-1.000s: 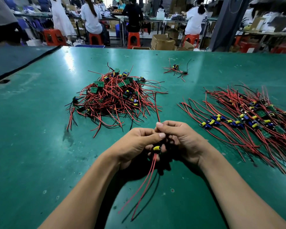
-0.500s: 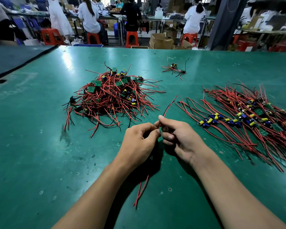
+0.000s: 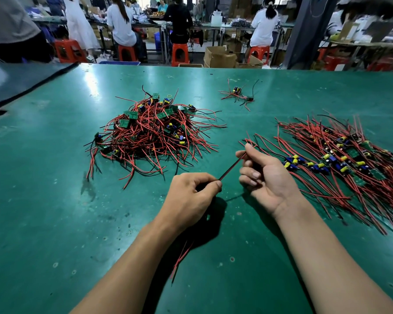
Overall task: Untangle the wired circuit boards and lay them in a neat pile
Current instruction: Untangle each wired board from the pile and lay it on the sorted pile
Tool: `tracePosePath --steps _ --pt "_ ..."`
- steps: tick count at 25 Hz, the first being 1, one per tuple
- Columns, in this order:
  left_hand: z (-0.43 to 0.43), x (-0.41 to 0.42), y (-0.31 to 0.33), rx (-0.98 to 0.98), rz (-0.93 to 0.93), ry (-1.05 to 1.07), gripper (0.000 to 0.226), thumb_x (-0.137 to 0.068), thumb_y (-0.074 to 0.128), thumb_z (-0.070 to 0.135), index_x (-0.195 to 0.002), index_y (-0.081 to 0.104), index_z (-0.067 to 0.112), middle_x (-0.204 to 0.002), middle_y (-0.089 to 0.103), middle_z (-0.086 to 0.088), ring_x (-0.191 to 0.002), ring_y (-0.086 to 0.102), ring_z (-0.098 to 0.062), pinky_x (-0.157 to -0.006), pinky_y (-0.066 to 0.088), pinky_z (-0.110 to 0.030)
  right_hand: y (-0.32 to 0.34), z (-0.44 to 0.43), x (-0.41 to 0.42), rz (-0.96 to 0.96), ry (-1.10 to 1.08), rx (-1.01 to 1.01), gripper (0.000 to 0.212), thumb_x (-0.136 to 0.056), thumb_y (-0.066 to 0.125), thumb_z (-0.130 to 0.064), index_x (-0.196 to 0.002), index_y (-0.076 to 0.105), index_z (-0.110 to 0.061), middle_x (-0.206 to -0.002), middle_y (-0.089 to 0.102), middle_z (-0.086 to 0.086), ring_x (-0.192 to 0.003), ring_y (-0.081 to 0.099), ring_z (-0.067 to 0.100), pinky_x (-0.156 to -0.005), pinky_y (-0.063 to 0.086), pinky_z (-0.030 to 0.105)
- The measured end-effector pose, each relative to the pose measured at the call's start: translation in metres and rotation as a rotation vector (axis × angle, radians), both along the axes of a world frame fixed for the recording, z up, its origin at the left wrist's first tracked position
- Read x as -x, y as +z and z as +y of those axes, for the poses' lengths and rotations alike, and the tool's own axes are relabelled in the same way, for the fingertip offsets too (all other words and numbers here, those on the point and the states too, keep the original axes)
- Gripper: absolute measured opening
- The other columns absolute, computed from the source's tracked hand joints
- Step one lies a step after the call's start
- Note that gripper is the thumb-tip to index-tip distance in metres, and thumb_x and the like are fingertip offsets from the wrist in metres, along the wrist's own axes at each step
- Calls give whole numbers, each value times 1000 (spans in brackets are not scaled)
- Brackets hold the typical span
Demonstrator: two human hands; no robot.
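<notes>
Above the green worktop (image 3: 55, 211), thin red-and-black wire pair (image 3: 232, 167) runs taut.
Pinched by left hand (image 3: 191, 196) and right hand (image 3: 270, 180); draw it straight, gently.

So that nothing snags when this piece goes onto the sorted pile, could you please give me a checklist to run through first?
1. The left hand pinches the wires: ok.
2. The right hand pinches their far end: ok.
3. The wires run straight between the hands: ok.
4. The wires lie apart from the tangled pile: ok.
5. This piece's board is in sight: cannot tell, perhaps hidden inside the left hand.
6. The neat pile lies on the right hand's side, its wires roughly aligned: ok.
</notes>
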State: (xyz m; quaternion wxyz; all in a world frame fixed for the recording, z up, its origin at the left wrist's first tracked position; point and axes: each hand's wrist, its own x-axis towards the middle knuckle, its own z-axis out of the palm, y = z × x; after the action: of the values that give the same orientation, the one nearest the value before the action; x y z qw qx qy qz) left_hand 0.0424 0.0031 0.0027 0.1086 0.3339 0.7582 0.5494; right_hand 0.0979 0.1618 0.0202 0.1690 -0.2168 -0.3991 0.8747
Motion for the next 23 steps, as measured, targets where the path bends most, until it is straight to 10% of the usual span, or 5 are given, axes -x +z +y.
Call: tracePosePath --steps 9,17,23 --pt "-9 7 5 99 -163 -168 17 -90 66 17 -76 74 8 -64 64 -2 -58 56 -8 -58 45 -17 -8 8 2 44 -85 82 22 -97 58 -21 -81 59 -6 -55 41 -6 -34 28 2 -33 22 13" --pt "-19 11 12 32 -485 -381 17 -89 64 12 -76 72 5 -59 64 -10 -51 54 -18 -48 42 -20 -25 5 7 -56 -300 -542 11 -84 77 -8 -78 69 -14 -51 47 -4 -43 29 8 -43 23 21" --pt "-20 12 14 45 -529 -379 16 -88 65 12 -74 72 7 -59 63 -10 -50 53 -17 -49 40 -20 -13 4 7 -19 -164 -108 17 -92 65 -16 -77 58 -12 -57 52 -6 -36 32 4 -37 27 15"
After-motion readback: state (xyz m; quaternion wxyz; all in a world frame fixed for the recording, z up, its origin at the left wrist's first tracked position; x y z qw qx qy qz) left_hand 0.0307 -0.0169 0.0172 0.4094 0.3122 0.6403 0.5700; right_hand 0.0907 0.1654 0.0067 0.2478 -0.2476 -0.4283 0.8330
